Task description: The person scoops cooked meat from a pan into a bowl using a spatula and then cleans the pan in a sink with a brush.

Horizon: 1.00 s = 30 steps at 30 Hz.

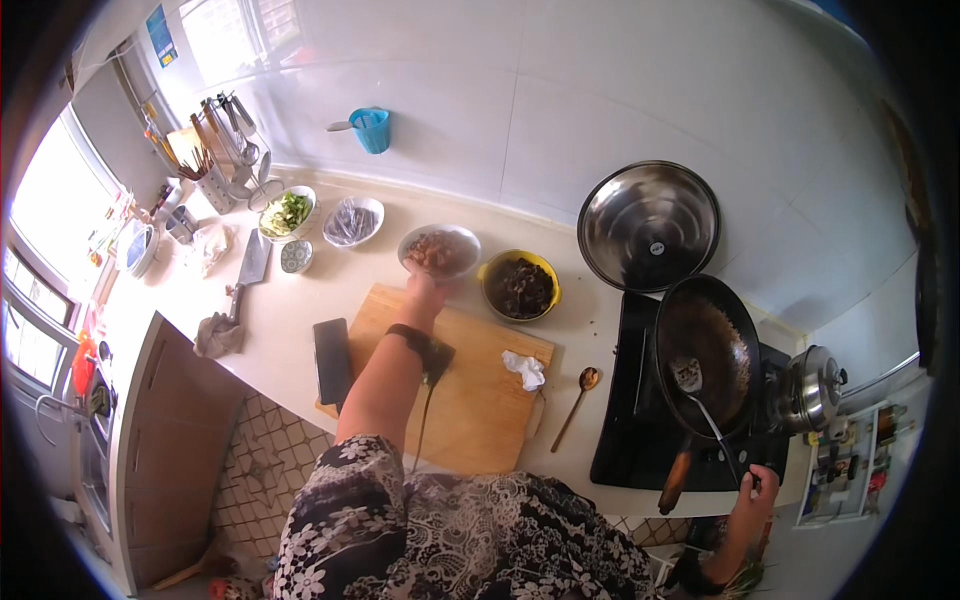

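My left hand [424,291] grips the near rim of a white bowl [468,256] that holds reddish-brown pieces of food, perhaps meat [433,251]. The bowl is slightly blurred, and I cannot tell whether it rests on the counter. At the lower right, my right hand [759,491] has its fingers around the end of the black handle of a metal spatula [705,409]. The spatula's blade lies inside a dark wok [716,330] with a wooden handle [675,480]. That wok sits on a black gas hob [622,442], its inner wall stained brown.
A yellow pot [556,281] of dark food stands right of the bowl. A wooden cutting board [465,397] bears crumpled tissue [525,369], beside a wooden spoon [576,409] and a phone [332,361]. A cleaver [255,259] lies left; a large lid [649,217] leans behind the hob.
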Each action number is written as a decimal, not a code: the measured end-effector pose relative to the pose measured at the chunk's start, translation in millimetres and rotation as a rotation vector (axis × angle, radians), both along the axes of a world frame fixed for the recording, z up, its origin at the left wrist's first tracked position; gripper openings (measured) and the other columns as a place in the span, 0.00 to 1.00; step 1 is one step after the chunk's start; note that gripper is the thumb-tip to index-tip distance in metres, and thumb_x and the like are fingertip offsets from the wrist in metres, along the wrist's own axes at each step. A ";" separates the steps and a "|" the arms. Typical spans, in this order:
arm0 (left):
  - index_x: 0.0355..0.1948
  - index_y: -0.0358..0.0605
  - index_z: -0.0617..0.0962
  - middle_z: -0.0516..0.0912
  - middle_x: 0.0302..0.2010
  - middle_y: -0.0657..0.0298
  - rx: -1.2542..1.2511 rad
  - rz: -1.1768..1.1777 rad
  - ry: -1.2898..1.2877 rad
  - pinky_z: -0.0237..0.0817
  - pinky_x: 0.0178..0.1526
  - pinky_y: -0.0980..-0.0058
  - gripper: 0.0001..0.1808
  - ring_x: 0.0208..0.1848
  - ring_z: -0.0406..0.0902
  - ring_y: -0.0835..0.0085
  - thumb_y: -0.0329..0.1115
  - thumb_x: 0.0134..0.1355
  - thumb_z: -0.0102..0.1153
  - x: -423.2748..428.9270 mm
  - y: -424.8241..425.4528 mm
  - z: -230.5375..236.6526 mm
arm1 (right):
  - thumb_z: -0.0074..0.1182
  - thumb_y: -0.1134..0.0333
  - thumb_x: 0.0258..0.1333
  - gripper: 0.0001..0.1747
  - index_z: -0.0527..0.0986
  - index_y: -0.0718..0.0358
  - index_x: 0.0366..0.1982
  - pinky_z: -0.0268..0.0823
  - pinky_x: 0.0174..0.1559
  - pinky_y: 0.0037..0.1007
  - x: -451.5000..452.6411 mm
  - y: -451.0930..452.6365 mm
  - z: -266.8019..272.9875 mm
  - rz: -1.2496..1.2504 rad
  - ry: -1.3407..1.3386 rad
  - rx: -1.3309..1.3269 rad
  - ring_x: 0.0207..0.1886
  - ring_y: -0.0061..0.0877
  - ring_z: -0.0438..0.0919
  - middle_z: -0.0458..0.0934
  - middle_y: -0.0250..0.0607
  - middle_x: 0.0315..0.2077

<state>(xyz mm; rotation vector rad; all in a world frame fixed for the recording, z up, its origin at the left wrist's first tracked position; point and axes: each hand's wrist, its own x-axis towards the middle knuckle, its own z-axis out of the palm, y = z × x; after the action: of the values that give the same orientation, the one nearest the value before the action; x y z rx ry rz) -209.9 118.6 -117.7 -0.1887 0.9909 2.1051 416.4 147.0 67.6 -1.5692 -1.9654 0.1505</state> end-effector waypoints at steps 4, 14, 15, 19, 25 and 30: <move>0.66 0.52 0.52 0.59 0.64 0.55 -0.064 0.003 -0.003 0.61 0.55 0.42 0.36 0.62 0.62 0.48 0.62 0.65 0.17 -2.3 -0.8 4.1 | 0.53 0.77 0.48 0.13 0.71 0.64 0.39 0.62 0.50 0.36 5.5 8.9 -17.6 0.058 -0.267 0.138 0.46 0.41 0.70 0.71 0.46 0.42; 0.62 0.50 0.61 0.65 0.61 0.56 0.081 0.051 -0.022 0.59 0.58 0.45 0.33 0.61 0.64 0.53 0.57 0.66 0.16 -14.3 -4.1 -3.7 | 0.54 0.76 0.48 0.24 0.69 0.63 0.51 0.63 0.51 0.37 -23.5 13.2 -15.1 0.007 -0.228 -0.169 0.50 0.44 0.71 0.72 0.50 0.47; 0.62 0.50 0.61 0.65 0.61 0.56 0.079 0.046 -0.022 0.59 0.58 0.45 0.33 0.61 0.64 0.53 0.57 0.66 0.16 -18.8 -5.0 -8.0 | 0.54 0.76 0.49 0.24 0.69 0.63 0.51 0.63 0.51 0.37 -26.8 14.9 -14.0 0.025 -0.239 -0.180 0.50 0.44 0.71 0.72 0.50 0.47; 0.61 0.51 0.64 0.68 0.59 0.58 0.059 -0.024 0.034 0.61 0.57 0.48 0.29 0.60 0.66 0.58 0.53 0.66 0.24 -21.0 -1.1 -17.4 | 0.53 0.75 0.50 0.21 0.71 0.62 0.50 0.64 0.49 0.36 -30.5 13.9 -2.8 0.080 -0.197 -0.284 0.49 0.42 0.73 0.75 0.49 0.46; 0.59 0.43 0.66 0.68 0.60 0.53 0.074 -0.191 0.179 0.58 0.58 0.44 0.28 0.60 0.66 0.53 0.49 0.65 0.30 -28.1 -6.8 -13.7 | 0.53 0.74 0.49 0.16 0.75 0.59 0.43 0.66 0.43 0.36 -29.4 9.6 28.6 0.129 -0.242 -0.106 0.41 0.44 0.74 0.75 0.47 0.36; 0.60 0.41 0.64 0.66 0.61 0.52 0.041 -0.167 0.059 0.56 0.60 0.47 0.26 0.63 0.61 0.52 0.43 0.65 0.33 -31.5 -27.5 0.9 | 0.54 0.74 0.46 0.13 0.76 0.58 0.38 0.66 0.38 0.36 -26.6 25.0 84.4 0.138 -0.410 -0.084 0.37 0.41 0.75 0.75 0.42 0.31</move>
<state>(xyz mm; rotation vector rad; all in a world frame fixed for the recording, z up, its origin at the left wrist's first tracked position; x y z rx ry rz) -241.3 91.1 -116.8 -0.0218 0.9631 1.9866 389.8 171.9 152.0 -1.6136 -2.4124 -0.0383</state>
